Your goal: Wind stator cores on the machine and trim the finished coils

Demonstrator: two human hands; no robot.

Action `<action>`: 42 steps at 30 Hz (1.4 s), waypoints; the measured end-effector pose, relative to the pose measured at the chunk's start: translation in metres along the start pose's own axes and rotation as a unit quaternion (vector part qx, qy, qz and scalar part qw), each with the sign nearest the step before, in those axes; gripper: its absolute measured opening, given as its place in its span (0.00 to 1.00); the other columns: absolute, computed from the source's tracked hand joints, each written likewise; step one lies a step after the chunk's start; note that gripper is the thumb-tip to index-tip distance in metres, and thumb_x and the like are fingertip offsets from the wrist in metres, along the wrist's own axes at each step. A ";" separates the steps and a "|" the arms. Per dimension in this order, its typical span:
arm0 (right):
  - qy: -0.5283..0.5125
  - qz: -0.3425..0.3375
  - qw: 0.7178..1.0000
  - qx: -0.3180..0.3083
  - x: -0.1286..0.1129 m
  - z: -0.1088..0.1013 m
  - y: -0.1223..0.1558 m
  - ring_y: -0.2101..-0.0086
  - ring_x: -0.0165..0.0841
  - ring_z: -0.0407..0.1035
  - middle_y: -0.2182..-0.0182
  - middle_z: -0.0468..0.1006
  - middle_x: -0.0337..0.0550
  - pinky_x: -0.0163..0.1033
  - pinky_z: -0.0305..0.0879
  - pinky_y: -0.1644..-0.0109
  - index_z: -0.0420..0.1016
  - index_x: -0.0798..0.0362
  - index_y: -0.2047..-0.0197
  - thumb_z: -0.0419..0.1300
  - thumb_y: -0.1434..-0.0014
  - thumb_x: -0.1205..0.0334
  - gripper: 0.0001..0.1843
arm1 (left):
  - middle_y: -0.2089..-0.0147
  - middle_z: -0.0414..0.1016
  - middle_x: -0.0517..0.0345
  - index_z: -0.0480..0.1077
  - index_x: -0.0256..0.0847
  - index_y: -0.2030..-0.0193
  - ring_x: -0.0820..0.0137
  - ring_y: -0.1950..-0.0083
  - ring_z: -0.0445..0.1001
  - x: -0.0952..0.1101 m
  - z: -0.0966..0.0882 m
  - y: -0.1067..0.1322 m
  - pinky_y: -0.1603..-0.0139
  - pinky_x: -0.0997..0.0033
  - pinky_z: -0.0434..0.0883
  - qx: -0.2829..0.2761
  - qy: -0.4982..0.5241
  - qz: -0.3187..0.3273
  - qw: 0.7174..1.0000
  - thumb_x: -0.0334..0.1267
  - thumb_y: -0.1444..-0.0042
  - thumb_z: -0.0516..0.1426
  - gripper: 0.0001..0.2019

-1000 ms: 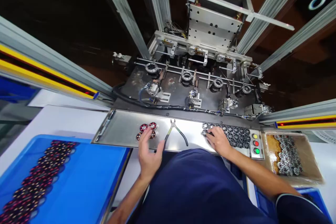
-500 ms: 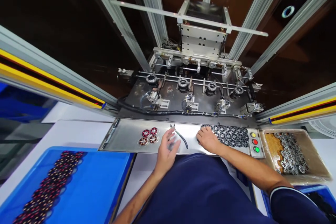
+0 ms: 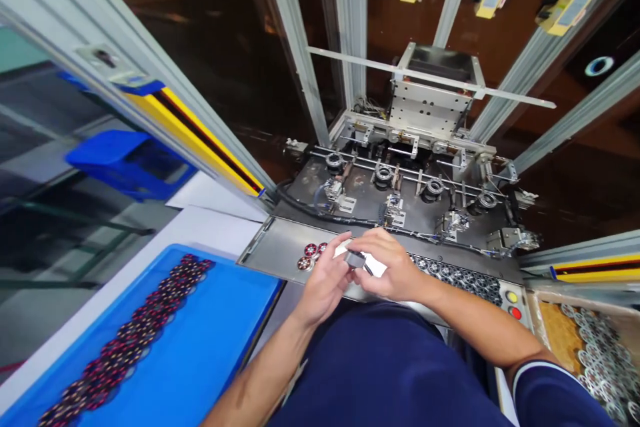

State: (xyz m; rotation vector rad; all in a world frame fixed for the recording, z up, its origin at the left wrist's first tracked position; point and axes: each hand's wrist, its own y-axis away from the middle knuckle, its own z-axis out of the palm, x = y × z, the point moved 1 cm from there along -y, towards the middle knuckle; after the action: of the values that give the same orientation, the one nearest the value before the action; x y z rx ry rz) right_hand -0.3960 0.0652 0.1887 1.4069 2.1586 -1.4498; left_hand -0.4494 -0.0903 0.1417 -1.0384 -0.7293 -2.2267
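Note:
My two hands meet over the metal tray [image 3: 273, 247]. Between them is a small grey metal ring-shaped part [image 3: 355, 258], seen from its side. My right hand [image 3: 390, 265] pinches it with thumb and fingers. My left hand [image 3: 325, 280] closes on it from the other side, its fingertips partly hidden. Behind the hands a bit of the cutting pliers' dark handle [image 3: 369, 270] shows; the rest is covered. Red-and-silver round parts [image 3: 310, 250] lie just left of my left hand, some of them hidden. Rows of grey metal round parts [image 3: 460, 275] fill the tray's right side.
A machine bed [image 3: 360, 187] with several round fixtures stands beyond the tray. At left, a blue tray [image 3: 210, 340] holds rows of red-and-black parts. A lined box [image 3: 550, 327] of metal parts and push buttons [image 3: 515, 313] are at right. Yellow light-curtain bars [image 3: 200, 140] flank the opening.
My right hand has left the rows of grey parts with one and moved left to my left hand, which has closed on it. The view has swung left.

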 end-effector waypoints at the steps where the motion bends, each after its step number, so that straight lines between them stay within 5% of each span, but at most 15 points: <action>1: -0.011 -0.008 1.000 0.015 -0.001 0.000 -0.001 0.57 0.39 0.73 0.57 0.83 0.49 0.49 0.73 0.51 0.72 0.52 0.46 0.60 0.38 0.65 0.16 | 0.62 0.76 0.59 0.60 0.47 0.34 0.72 0.66 0.74 0.002 0.002 0.002 0.62 0.71 0.72 0.008 0.022 0.003 1.000 0.53 0.48 0.67 0.38; 7: 0.049 -0.033 0.996 0.069 -0.001 0.003 0.003 0.61 0.39 0.74 0.60 0.81 0.52 0.49 0.74 0.58 0.72 0.54 0.48 0.64 0.39 0.67 0.16 | 0.61 0.77 0.60 0.71 0.47 0.48 0.74 0.65 0.75 0.002 0.015 0.008 0.62 0.75 0.71 0.014 0.089 0.013 0.996 0.48 0.46 0.67 0.21; 11: 0.070 -0.044 0.991 0.108 -0.004 0.008 0.007 0.66 0.38 0.72 0.65 0.81 0.49 0.46 0.73 0.63 0.73 0.54 0.49 0.62 0.40 0.71 0.15 | 0.61 0.78 0.59 0.72 0.47 0.48 0.72 0.63 0.76 0.003 0.019 0.006 0.59 0.73 0.72 0.020 0.075 0.031 0.996 0.48 0.47 0.68 0.21; 14: 0.080 -0.017 0.991 0.103 -0.006 0.006 0.008 0.59 0.41 0.73 0.59 0.81 0.54 0.50 0.74 0.58 0.73 0.55 0.47 0.63 0.40 0.71 0.17 | 0.64 0.78 0.59 0.74 0.45 0.48 0.70 0.62 0.77 0.008 0.017 0.002 0.56 0.71 0.74 0.044 0.006 0.059 0.997 0.47 0.46 0.68 0.20; 19: -0.067 0.104 0.992 -0.034 -0.002 -0.020 0.002 0.39 0.44 0.66 0.37 0.70 0.57 0.53 0.71 0.43 0.81 0.52 0.51 0.59 0.34 0.66 0.11 | 0.56 0.82 0.51 0.79 0.42 0.50 0.65 0.57 0.80 0.024 0.007 -0.001 0.56 0.71 0.77 0.018 -0.133 0.076 0.988 0.45 0.47 0.68 0.18; 24: -0.270 0.221 0.925 -0.153 0.011 -0.044 -0.012 0.37 0.41 0.64 0.35 0.69 0.52 0.47 0.65 0.37 0.84 0.53 0.59 0.64 0.35 0.58 0.10 | 0.56 0.85 0.55 0.80 0.50 0.49 0.70 0.62 0.81 0.030 0.006 -0.002 0.58 0.75 0.77 -0.072 -0.129 0.041 0.988 0.43 0.46 0.68 0.17; 27: -0.334 0.238 0.890 -0.198 0.013 -0.047 -0.017 0.34 0.40 0.61 0.35 0.69 0.55 0.45 0.58 0.32 0.83 0.56 0.61 0.62 0.34 0.55 0.13 | 0.55 0.85 0.54 0.80 0.51 0.48 0.68 0.59 0.81 0.031 0.007 -0.004 0.55 0.75 0.76 -0.099 -0.131 0.026 0.986 0.44 0.45 0.67 0.17; 32: -0.349 0.210 0.871 -0.274 0.015 -0.050 -0.022 0.31 0.39 0.55 0.34 0.66 0.58 0.45 0.53 0.29 0.79 0.58 0.61 0.55 0.29 0.55 0.17 | 0.52 0.84 0.50 0.79 0.47 0.45 0.62 0.52 0.82 0.027 0.006 -0.010 0.50 0.71 0.76 -0.094 -0.136 0.012 0.986 0.45 0.46 0.67 0.21; 36: -0.220 0.176 0.913 -0.295 0.068 -0.065 -0.051 0.31 0.38 0.55 0.31 0.61 0.55 0.47 0.54 0.29 0.78 0.57 0.58 0.52 0.28 0.56 0.17 | 0.51 0.83 0.48 0.70 0.49 0.37 0.62 0.55 0.82 0.020 -0.007 -0.019 0.50 0.64 0.77 -0.020 -0.134 0.039 0.990 0.44 0.43 0.65 0.26; 39: 0.031 0.176 0.947 -0.268 0.146 -0.077 -0.083 0.31 0.41 0.52 0.30 0.59 0.52 0.53 0.51 0.27 0.79 0.56 0.60 0.52 0.28 0.58 0.17 | 0.52 0.83 0.45 0.68 0.46 0.36 0.62 0.59 0.82 0.016 -0.025 -0.020 0.54 0.63 0.77 0.043 -0.154 0.045 0.986 0.45 0.39 0.62 0.25; 42: 0.103 0.207 0.938 -0.258 0.222 -0.079 -0.103 0.32 0.49 0.55 0.33 0.62 0.60 0.59 0.51 0.28 0.80 0.59 0.64 0.54 0.31 0.65 0.14 | 0.52 0.82 0.45 0.67 0.43 0.37 0.61 0.58 0.81 0.010 -0.040 -0.015 0.55 0.62 0.76 0.108 -0.163 0.022 0.981 0.46 0.40 0.62 0.25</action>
State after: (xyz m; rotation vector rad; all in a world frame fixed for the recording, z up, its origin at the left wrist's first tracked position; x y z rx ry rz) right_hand -0.5689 0.2534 0.1604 1.7057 1.9742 -0.5549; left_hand -0.4849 -0.1092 0.1247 -1.3074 -1.0509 -1.9091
